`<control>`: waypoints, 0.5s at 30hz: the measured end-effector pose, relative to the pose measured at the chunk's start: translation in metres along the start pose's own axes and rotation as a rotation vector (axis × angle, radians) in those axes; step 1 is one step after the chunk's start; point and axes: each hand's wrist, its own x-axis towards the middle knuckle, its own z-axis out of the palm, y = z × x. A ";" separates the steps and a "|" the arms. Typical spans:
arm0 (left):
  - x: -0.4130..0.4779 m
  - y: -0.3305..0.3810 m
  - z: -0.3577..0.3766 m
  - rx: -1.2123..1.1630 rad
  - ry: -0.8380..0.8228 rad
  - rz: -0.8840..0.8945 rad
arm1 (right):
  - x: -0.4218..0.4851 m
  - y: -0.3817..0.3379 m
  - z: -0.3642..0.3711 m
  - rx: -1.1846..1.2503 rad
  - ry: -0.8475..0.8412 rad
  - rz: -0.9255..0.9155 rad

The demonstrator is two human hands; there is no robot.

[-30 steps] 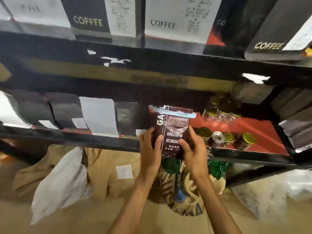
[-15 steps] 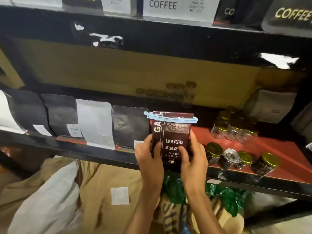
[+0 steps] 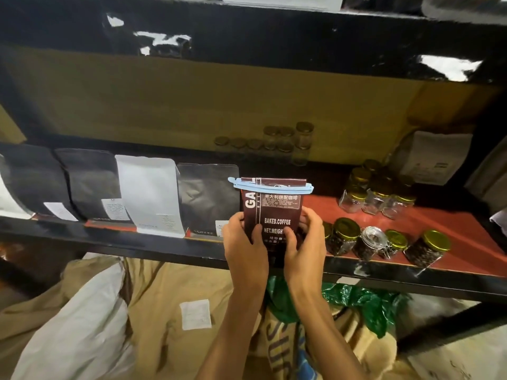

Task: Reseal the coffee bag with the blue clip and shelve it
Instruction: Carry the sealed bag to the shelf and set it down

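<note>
On the far left of the shelf (image 3: 153, 244) stands a row of pouches: two black bags (image 3: 90, 182), then a white bag (image 3: 148, 196), then another dark pouch (image 3: 208, 196) marked COFFEE near its base. Just to the right of that dark pouch, the brown coffee bag (image 3: 274, 212) stands upright at the shelf's front edge, printed BAKED.COFFEE, with the blue clip (image 3: 270, 187) clamped level across its folded top. The left hand (image 3: 244, 248) grips the bag's lower left side, its thumb lying on the front panel and the fingers wrapped behind it. The right hand (image 3: 304, 248) grips the lower right side in the same way, thumb on the front, fingers closed round the edge. Whether the bag's base rests on the shelf cannot be told, as the hands cover it. Right of the hands, on the red shelf surface, a line of gold-lidded jars (image 3: 345, 235) holds dark beans, with clear jars (image 3: 375, 196) grouped behind them. Below the shelf lie tan sacks (image 3: 164, 297) and a green plastic bag (image 3: 365, 303).
</note>
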 end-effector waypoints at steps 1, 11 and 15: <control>-0.001 -0.001 0.001 0.007 -0.006 0.004 | -0.001 0.001 0.001 0.004 0.002 0.002; 0.002 -0.009 0.000 0.033 -0.034 0.007 | 0.006 0.001 0.002 -0.045 -0.030 0.020; 0.002 -0.012 -0.001 0.037 -0.050 0.000 | 0.003 -0.001 0.000 -0.084 -0.027 0.037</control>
